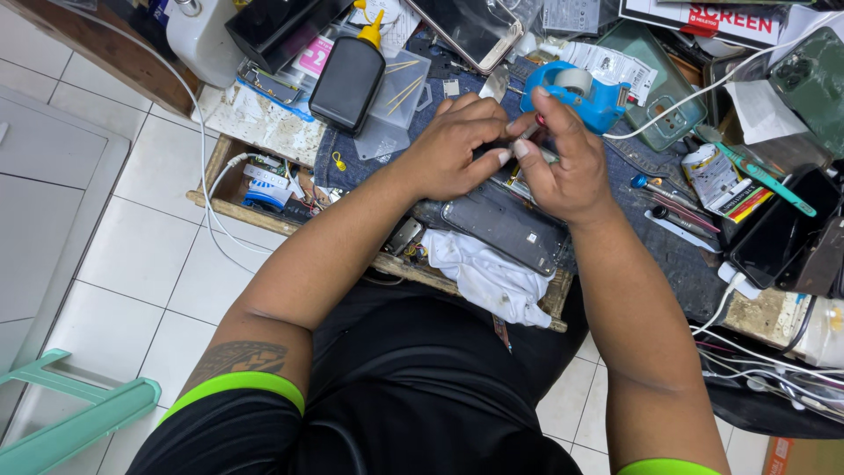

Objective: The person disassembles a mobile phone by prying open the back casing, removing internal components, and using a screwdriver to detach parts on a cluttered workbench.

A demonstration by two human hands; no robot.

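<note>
Phone lies on the surface just below both hands, long axis running left-near to right-far; my left hand pins its far end, my right hand pinches a screwdriver.

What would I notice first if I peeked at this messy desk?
Probably the two hands in the middle: the left hand and right hand pinch over an opened phone lying on the cluttered workbench. Just behind them sits a bright blue tape dispenser, and to the left a black bottle with a yellow nozzle.
</note>
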